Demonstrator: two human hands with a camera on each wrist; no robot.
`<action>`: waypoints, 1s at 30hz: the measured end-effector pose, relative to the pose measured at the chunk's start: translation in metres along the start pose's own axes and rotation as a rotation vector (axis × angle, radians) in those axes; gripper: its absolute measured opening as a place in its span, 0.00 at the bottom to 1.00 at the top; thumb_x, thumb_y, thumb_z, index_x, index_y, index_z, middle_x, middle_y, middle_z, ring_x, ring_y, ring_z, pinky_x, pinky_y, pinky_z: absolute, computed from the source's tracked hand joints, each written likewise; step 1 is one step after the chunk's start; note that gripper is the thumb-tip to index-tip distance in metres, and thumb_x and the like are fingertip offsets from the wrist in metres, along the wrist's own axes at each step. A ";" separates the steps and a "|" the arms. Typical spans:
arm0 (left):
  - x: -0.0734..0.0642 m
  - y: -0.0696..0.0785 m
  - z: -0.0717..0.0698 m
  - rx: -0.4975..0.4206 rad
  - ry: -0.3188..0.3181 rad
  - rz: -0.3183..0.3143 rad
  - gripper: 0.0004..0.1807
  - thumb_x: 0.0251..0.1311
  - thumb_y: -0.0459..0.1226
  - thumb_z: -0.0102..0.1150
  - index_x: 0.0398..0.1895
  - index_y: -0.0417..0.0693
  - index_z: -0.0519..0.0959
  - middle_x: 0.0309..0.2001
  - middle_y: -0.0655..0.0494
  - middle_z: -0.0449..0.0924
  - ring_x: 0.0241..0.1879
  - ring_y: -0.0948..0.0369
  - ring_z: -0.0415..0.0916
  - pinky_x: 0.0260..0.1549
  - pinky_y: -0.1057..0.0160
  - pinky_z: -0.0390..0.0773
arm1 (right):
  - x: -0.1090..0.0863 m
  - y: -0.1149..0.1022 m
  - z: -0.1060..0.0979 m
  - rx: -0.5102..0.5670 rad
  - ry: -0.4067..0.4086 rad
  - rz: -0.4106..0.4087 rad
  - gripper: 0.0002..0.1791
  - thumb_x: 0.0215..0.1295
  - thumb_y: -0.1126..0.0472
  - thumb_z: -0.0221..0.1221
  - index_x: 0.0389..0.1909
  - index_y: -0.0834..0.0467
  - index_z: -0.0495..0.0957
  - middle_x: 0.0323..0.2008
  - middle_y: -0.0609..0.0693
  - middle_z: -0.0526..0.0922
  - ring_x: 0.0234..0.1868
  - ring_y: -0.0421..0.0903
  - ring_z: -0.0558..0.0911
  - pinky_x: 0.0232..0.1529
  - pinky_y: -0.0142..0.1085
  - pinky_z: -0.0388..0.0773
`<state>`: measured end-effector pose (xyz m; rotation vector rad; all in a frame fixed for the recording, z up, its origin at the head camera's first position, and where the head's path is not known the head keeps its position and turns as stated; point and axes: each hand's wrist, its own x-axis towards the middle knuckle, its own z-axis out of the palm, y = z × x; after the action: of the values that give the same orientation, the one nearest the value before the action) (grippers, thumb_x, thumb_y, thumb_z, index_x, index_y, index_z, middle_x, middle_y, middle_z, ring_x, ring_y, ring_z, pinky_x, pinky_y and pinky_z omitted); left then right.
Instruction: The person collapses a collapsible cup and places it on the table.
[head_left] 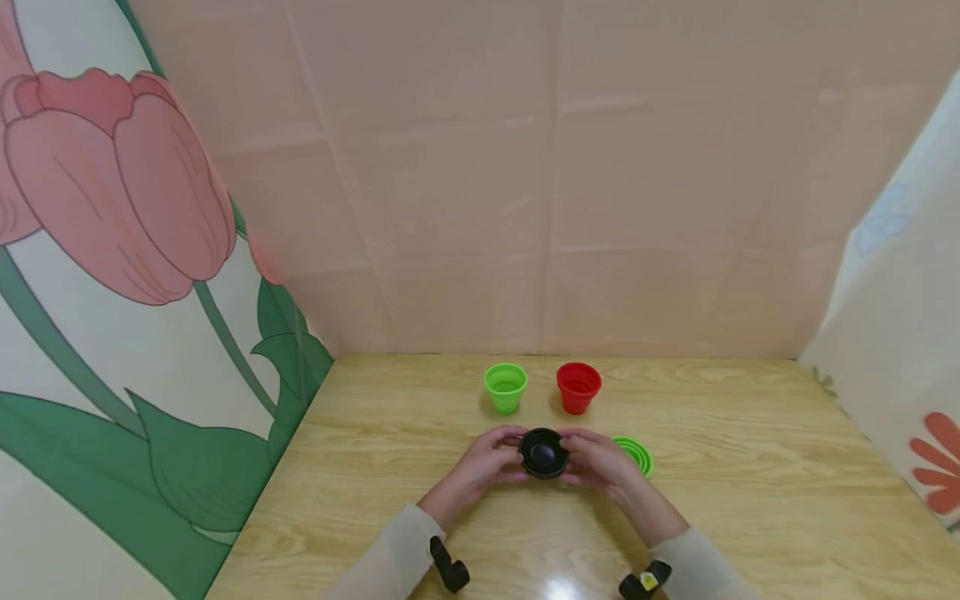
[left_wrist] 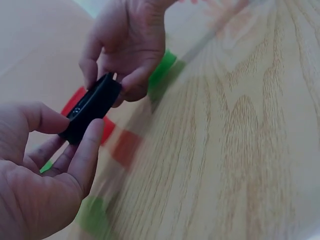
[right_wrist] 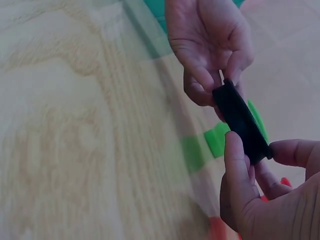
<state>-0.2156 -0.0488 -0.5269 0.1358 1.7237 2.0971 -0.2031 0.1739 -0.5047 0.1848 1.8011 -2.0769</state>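
the collapsed black folding cup (head_left: 544,453), held above the worktop (head_left: 720,500) between both hands, looks light and was probably moulded in a soft, rubbery material — likely bendy at the rings, hard to break and not very slippery. the rim, probably its stiffest part, seems the best place to take hold, at opposite sides. the left hand (head_left: 480,463) and the right hand (head_left: 602,467) do this now, the fingers of each curled and pinching its edge — thumbs against fingers. both forearms reach forward and inward, wrists well apart, and the cup's ringed face is tipped toward the person's head.
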 end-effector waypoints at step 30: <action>0.003 -0.002 0.004 0.126 0.083 -0.051 0.28 0.54 0.25 0.54 0.63 0.33 0.74 0.51 0.48 0.78 0.39 0.58 0.79 0.44 0.56 0.86 | 0.003 0.002 0.000 -0.107 0.004 -0.003 0.27 0.74 0.63 0.51 0.67 0.76 0.65 0.36 0.54 0.84 0.33 0.45 0.83 0.39 0.41 0.87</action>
<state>-0.2165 -0.0436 -0.5286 0.0414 1.8881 1.9833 -0.2055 0.1726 -0.5078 0.1575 1.9100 -1.9773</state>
